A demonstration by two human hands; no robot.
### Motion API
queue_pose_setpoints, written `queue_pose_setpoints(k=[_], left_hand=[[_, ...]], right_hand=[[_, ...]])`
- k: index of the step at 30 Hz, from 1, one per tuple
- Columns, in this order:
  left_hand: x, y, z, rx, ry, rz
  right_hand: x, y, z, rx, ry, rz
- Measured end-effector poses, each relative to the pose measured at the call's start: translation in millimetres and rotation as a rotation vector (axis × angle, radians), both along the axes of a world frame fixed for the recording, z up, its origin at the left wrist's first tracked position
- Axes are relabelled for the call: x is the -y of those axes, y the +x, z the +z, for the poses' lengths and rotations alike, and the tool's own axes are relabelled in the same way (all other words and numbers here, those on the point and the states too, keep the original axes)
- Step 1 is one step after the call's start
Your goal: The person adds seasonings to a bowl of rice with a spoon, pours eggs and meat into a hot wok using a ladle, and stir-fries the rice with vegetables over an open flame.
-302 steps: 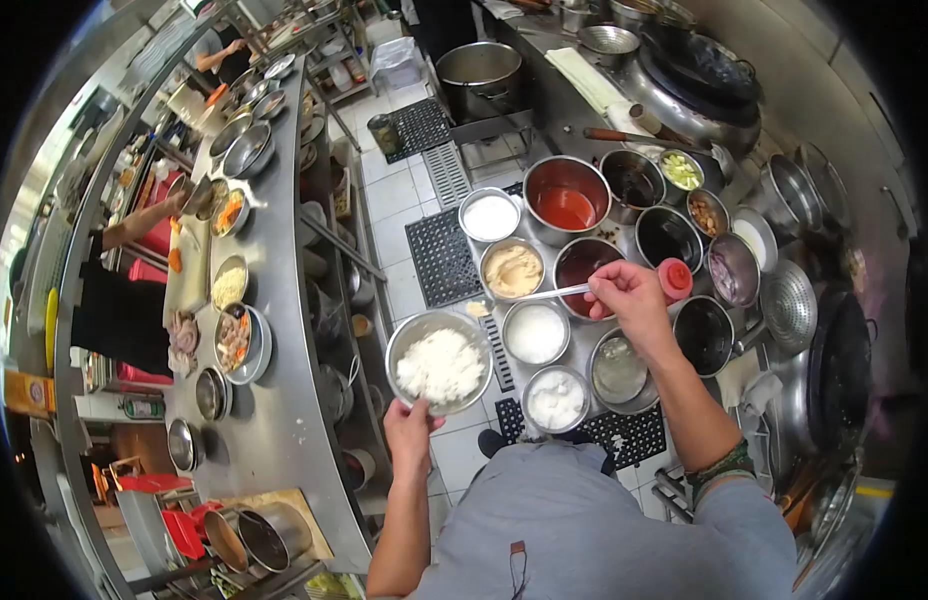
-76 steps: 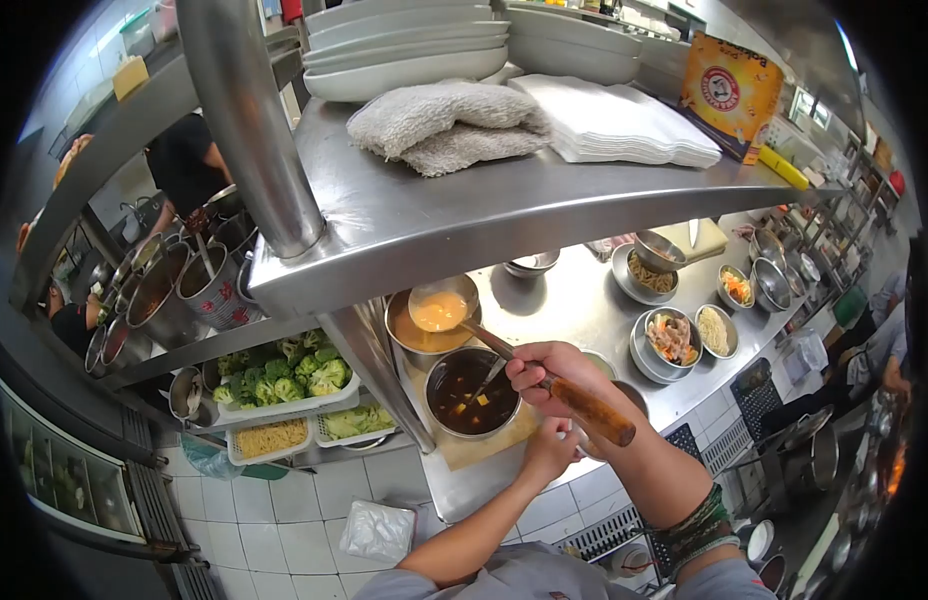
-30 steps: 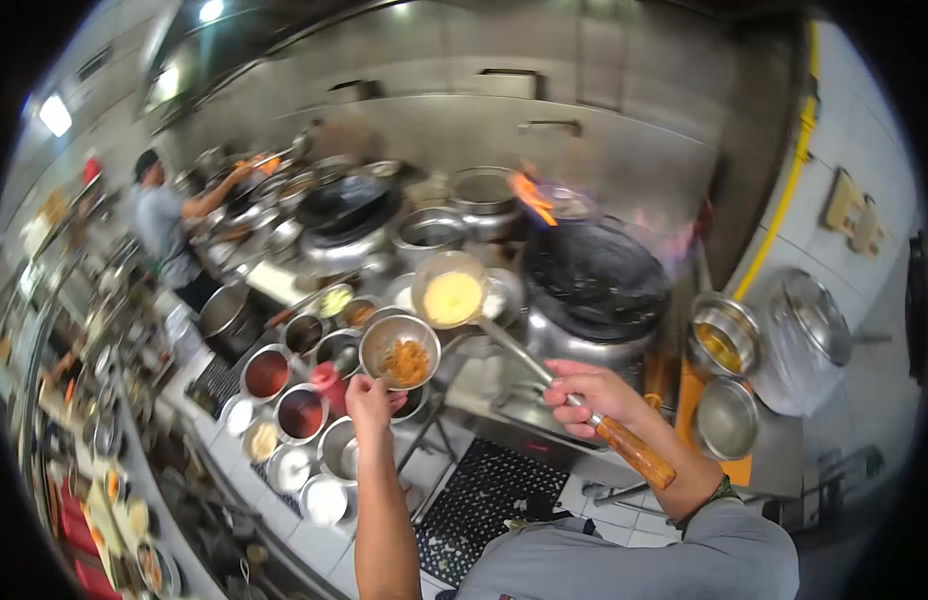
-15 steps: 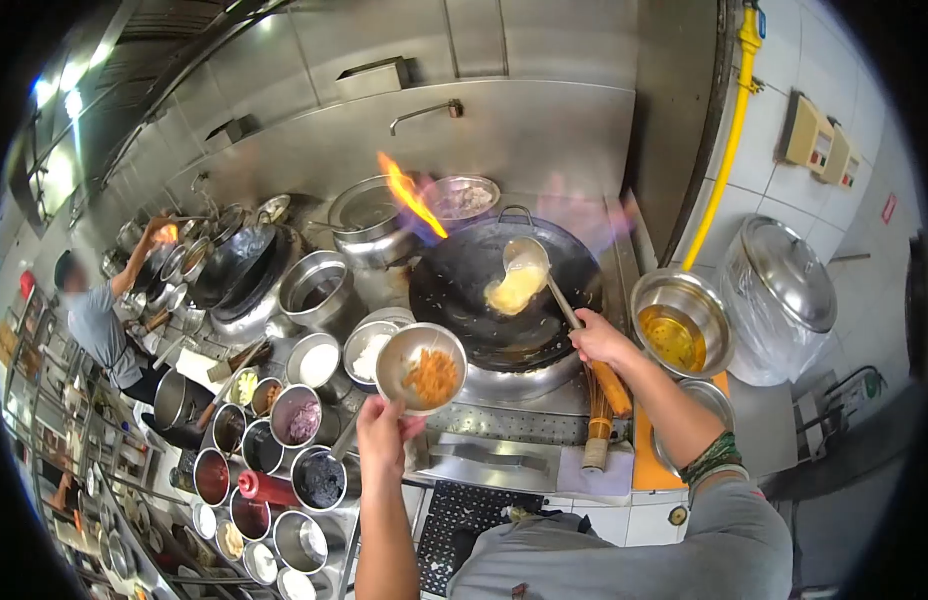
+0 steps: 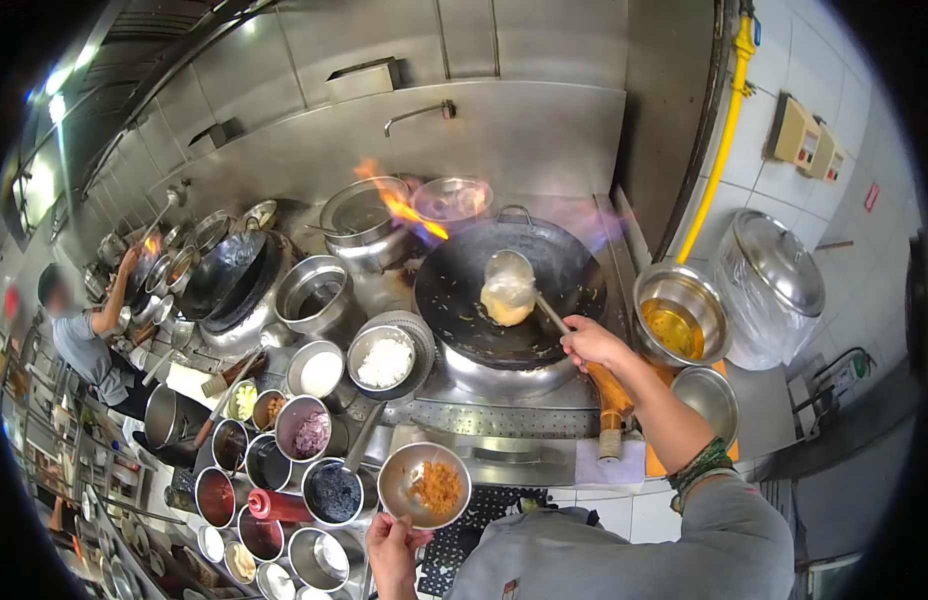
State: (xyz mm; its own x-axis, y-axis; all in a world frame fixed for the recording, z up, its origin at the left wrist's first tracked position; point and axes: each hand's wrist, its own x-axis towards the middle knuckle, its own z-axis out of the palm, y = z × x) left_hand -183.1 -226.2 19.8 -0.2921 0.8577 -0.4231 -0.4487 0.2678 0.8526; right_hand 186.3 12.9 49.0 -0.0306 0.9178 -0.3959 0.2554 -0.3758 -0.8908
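Note:
My left hand grips the rim of a small metal bowl, which holds chopped orange bits. This bowl is near my body, in front of the stove edge. My right hand is closed round the handle of a ladle. The ladle's bowl is over the large black wok, at a yellow, egg-like mass on the wok's surface. Whether the ladle presses on the mass or just touches it, I cannot tell. Small scraps are scattered round the wok.
Flames rise behind the wok's left side. Metal pots of ingredients, a white-filled bowl and a red squeeze bottle crowd the left. A basin of yellow liquid stands right. Another person works at the far left.
My left hand has lowered the bowl toward my body, uncovering the white-filled bowl and the skimmer beneath it. The ladle has shifted slightly left and down with the yellow mass.

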Motion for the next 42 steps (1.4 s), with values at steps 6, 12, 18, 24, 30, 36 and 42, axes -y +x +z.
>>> queue_pose_setpoints(k=[6, 12, 18, 24, 30, 36, 42], left_hand=[[9, -26, -8, -0.028, 0.017, 0.000], [9, -33, -18, 0.018, 0.019, -0.008], [9, -48, -29, -0.008, 0.019, -0.013], [-11, -42, -16, 0.038, 0.034, -0.093], [-22, -43, -16, 0.062, 0.060, -0.110], [-54, -31, -12, 0.026, 0.080, -0.112], [-103, -2, 14, -0.046, 0.163, -0.129]], right_hand=[[1, 0, 7, 0.096, 0.047, 0.010], [-8, -8, -1, 0.099, 0.041, -0.071], [65, 16, 29, -0.146, -0.148, 0.050], [43, -19, 2, 0.121, 0.017, -0.159], [76, -3, 27, 0.210, 0.031, -0.023], [76, 5, 12, -0.239, 0.011, -0.067], [58, 15, -8, -0.057, 0.059, -0.155]])
